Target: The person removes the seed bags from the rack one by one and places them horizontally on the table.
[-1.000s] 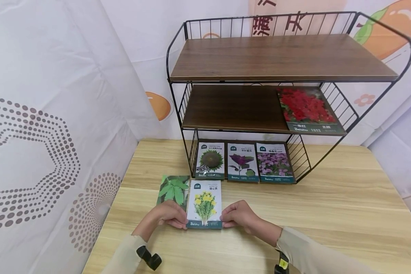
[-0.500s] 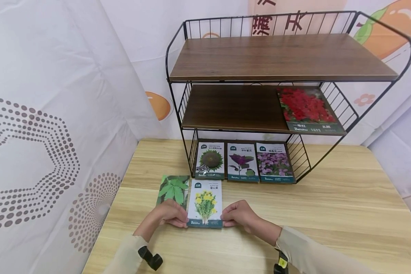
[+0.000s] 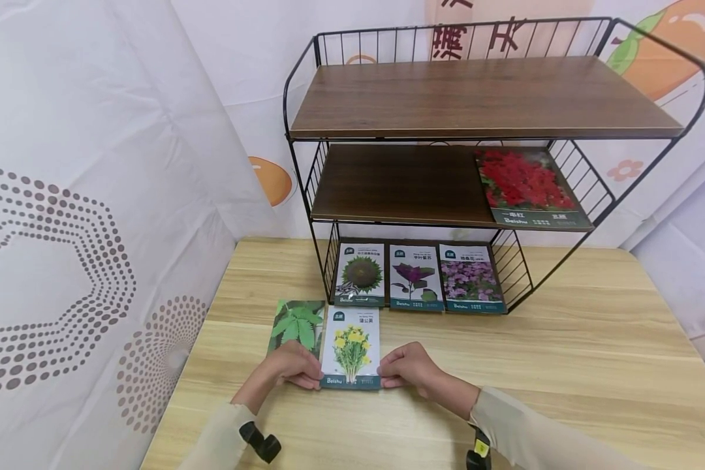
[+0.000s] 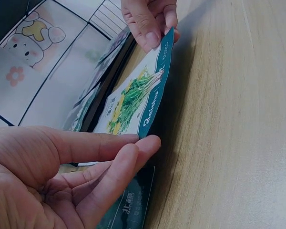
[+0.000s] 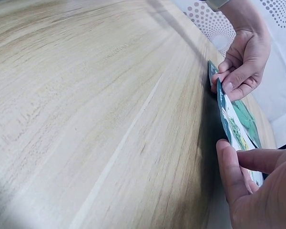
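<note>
A white seed packet with yellow flowers (image 3: pixel 351 346) is held by its lower corners in front of the rack's left end. My left hand (image 3: pixel 294 365) pinches the lower left corner between thumb and fingers. At the lower right corner, my right hand (image 3: pixel 408 371) pinches it the same way. In the left wrist view the packet's teal bottom edge (image 4: pixel 155 102) is tilted up off the table, with shadow beneath. A green-leaf seed packet (image 3: pixel 298 326) lies on the table just left, partly covered by my left hand.
A black wire rack with brown shelves (image 3: pixel 399 176) stands behind. Its bottom level holds a sunflower packet (image 3: pixel 361 274), a purple-leaf packet (image 3: pixel 414 277) and a purple-flower packet (image 3: pixel 471 277). A red-flower packet (image 3: pixel 529 186) lies at the right of the middle shelf. White patterned cloth (image 3: pixel 123 130) hangs around the wooden table (image 3: pixel 593 339).
The held packet and both hands have shifted very slightly toward the rack in the head view. Both hands keep their pinch on the corners; the other packets stay in place.
</note>
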